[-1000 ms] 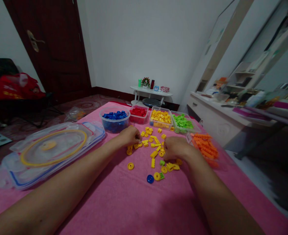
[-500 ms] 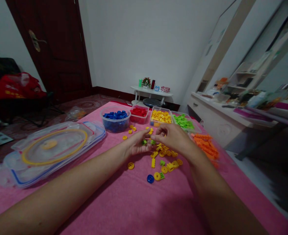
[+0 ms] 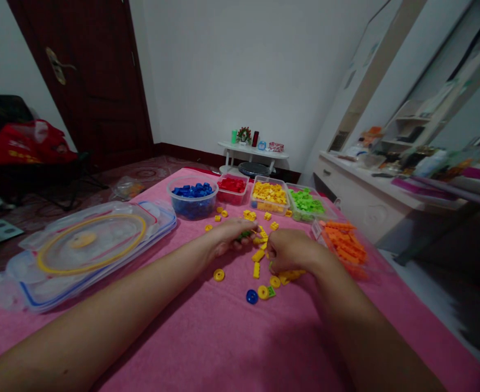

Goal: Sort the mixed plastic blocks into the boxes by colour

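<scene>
Both my hands rest on a pink cloth (image 3: 207,337) amid a scatter of small yellow bricks (image 3: 257,256). My left hand (image 3: 227,237) lies curled, its fingers closed around small green pieces. My right hand (image 3: 289,250) is closed palm down over the yellow bricks and round yellow pieces; what it grips is hidden. Close in front lie a yellow wheel (image 3: 219,274), a blue wheel (image 3: 251,296) and a green brick (image 3: 271,291).
Beyond the hands stand tubs of blue (image 3: 192,197), red (image 3: 231,188), yellow (image 3: 269,195) and green bricks (image 3: 305,202); an orange-brick tub (image 3: 343,245) is at the right. Clear lids (image 3: 84,245) are stacked at the left. A white dresser (image 3: 370,201) runs along the right.
Both hands were raised together above the pile half a second ago; now they have dropped back onto the cloth, the right hand closing over the yellow pieces, the left keeping its green pieces.
</scene>
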Demonstrator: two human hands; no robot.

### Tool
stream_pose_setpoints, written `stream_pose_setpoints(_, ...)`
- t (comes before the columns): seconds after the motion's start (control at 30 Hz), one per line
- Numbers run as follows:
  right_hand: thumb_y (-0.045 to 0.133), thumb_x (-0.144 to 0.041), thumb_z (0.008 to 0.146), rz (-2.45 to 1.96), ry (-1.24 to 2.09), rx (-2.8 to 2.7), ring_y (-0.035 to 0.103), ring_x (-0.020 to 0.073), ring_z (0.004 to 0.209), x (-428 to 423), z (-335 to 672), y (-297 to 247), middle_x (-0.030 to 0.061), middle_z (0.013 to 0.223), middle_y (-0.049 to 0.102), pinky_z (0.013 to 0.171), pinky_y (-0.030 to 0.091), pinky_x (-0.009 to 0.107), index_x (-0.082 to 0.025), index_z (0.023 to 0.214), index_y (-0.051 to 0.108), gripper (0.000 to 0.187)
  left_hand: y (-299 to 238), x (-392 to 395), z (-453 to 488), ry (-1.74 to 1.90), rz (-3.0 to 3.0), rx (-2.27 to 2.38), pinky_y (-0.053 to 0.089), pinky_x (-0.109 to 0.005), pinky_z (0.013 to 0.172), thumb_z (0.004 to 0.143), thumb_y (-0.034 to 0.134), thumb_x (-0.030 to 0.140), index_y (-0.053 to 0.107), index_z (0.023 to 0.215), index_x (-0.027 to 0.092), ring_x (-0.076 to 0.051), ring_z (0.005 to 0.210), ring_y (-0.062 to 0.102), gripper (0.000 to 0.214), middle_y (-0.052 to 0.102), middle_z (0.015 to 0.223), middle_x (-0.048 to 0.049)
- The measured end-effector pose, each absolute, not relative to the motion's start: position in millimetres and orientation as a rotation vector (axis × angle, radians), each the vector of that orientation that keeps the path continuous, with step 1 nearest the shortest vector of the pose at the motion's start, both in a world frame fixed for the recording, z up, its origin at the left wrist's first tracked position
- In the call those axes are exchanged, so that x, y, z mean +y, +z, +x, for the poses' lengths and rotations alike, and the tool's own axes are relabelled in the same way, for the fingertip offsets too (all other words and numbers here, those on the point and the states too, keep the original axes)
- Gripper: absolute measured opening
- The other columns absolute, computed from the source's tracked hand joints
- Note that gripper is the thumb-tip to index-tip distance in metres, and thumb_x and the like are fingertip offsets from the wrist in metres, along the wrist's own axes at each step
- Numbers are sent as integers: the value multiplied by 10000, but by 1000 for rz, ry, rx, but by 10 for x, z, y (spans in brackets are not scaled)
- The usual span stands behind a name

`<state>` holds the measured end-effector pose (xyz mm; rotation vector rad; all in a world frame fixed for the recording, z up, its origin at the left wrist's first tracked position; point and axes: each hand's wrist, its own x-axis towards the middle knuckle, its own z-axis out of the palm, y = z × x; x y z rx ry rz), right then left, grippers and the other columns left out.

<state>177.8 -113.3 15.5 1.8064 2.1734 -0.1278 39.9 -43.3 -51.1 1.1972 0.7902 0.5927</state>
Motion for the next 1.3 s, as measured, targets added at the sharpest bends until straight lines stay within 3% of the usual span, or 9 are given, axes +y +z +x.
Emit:
stream_pose_setpoints(0.13, 634, -272, 654, 1972, -37, 2244, 562, 151, 572, -1059, 2021, 238, 38, 658, 662, 483, 289, 248, -207, 669, 694, 90, -445, -694, 436, 407, 1900, 667, 370, -191, 499, 702, 690, 304, 700, 680, 146, -89, 520, 525, 160, 652, 619, -19)
stream_pose_setpoints(0.23, 594, -288, 689, 2037, 20, 2263, 528, 134, 555, -1021, 2139, 266, 26, 653, 655, 487, 273, 251, -214, 680, 697, 127, -389, -965, 496, 314, 2325, 697, 334, -224, 481, 600, 765, 386, 717, 651, 202, -121, 516, 535, 196, 655, 591, -18)
stream_pose_setpoints(0.33, 605, -288, 682, 2048, 10, 2295, 506, 121, 535, -1002, 2159, 240, 17, 625, 640, 488, 258, 250, -208, 651, 691, 121, -369, -1150, 556, 334, 2596, 791, 309, -254, 474, 540, 788, 307, 692, 570, 223, -149, 493, 517, 131, 617, 523, -26)
stream_pose_setpoints(0.43, 610, -286, 681, 2124, -28, 2402, 513, 120, 544, -968, 2136, 202, 14, 620, 634, 496, 271, 245, -200, 637, 678, 118, -390, -1128, 581, 308, 2579, 883, 334, -267, 492, 598, 696, 215, 705, 596, 222, -169, 516, 536, 11, 619, 534, -34)
stream_pose_setpoints(0.57, 589, -325, 712, 2425, -170, 2731, 539, 130, 572, -891, 2081, 174, 22, 628, 622, 516, 339, 236, -173, 683, 648, 165, -410, -798, 535, 511, 2137, 923, 400, -241, 536, 647, 622, 187, 700, 670, 175, -141, 564, 557, 82, 638, 615, -21)
stream_pose_setpoints(0.67, 576, -366, 721, 2717, -621, 2952, 542, 130, 550, -841, 2000, 112, 20, 615, 594, 512, 392, 232, -159, 713, 590, 208, -365, -518, 442, 755, 1445, 919, 437, -196, 518, 723, 574, 232, 640, 739, 134, -103, 566, 558, 119, 628, 691, -32)
stream_pose_setpoints(0.9, 412, -386, 827, 2462, -2797, 2155, 479, 82, 470, -798, 1778, -145, 18, 705, 584, 416, 339, 184, -166, 812, 527, 249, -232, -351, 300, 952, 552, 610, 541, -240, 639, 862, 366, 258, 563, 851, 96, -146, 718, 640, 255, 624, 831, -129)
stream_pose_setpoints(1.03, 354, -515, 890, 2249, -3160, 1639, 414, 63, 415, -815, 1659, -185, 20, 624, 569, 372, 257, 154, -146, 797, 537, 422, -254, -429, 382, 1130, 665, 564, 526, -242, 717, 870, 389, 292, 589, 833, 105, -159, 821, 643, 276, 647, 878, -111)
stream_pose_setpoints(1.3, 329, -555, 906, 2162, -3578, 961, 410, 69, 344, -837, 1376, -371, -15, 490, 499, 299, 256, 146, -160, 707, 491, 471, -381, -635, 544, 1466, 1334, 511, 450, -316, 921, 860, 453, 339, 669, 834, 154, -200, 1045, 590, 286, 654, 1077, -71)
